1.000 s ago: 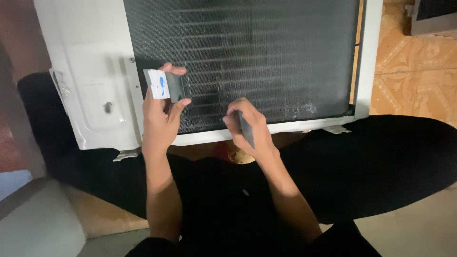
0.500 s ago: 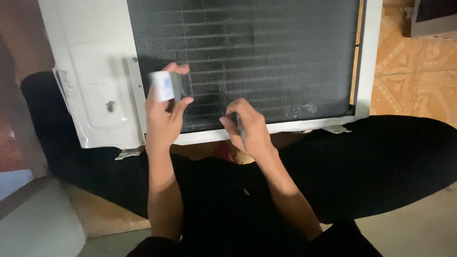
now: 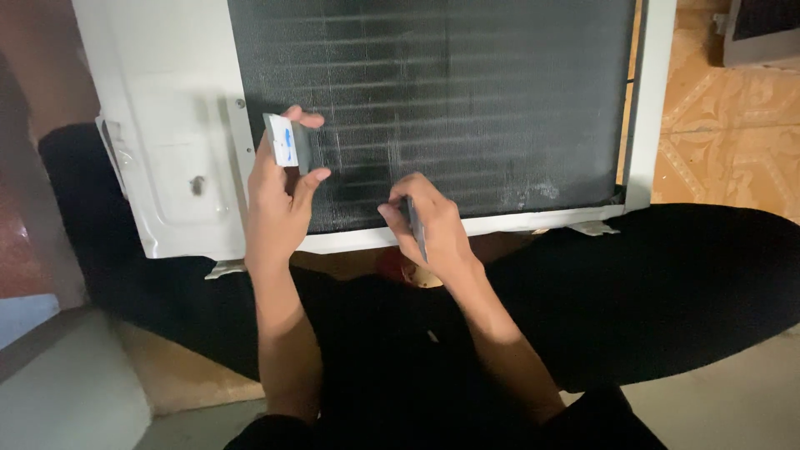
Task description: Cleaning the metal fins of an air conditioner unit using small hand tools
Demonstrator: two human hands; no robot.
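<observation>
Against the dark finned metal coil (image 3: 467,108), my right hand (image 3: 429,229) pinches a thin grey tool (image 3: 414,227) that could bend fins if it slips, while my left hand (image 3: 279,196) grips a small white-and-blue card (image 3: 282,140).

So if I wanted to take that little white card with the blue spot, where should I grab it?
Probably by its top edge, coming from above. The little white card stands upright in the left hand, whose thumb and fingers pinch its sides and lower part, so the top end looks the freest. The right hand holds a thin dark tool low against the finned coil, so keep clear of that side.
</observation>
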